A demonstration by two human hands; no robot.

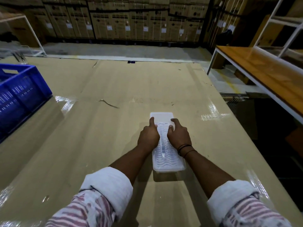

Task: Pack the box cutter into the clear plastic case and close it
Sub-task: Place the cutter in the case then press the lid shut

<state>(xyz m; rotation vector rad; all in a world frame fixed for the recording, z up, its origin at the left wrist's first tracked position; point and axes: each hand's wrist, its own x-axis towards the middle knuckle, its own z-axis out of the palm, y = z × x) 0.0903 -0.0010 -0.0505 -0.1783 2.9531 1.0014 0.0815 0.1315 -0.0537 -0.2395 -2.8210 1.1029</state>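
The box cutter [163, 149], a slim pale tool, lies lengthwise inside the clear rectangular plastic case [168, 164] with a ribbed floor. The left hand [148, 136] presses on the case's left edge with a loosely curled grip, forefinger stretched toward the far end; the right hand [179, 134] rests on the right edge likewise, clasping nothing. The case lies on the tan cardboard-covered table [91, 128]. A blue plastic crate [19, 95] stands far left.
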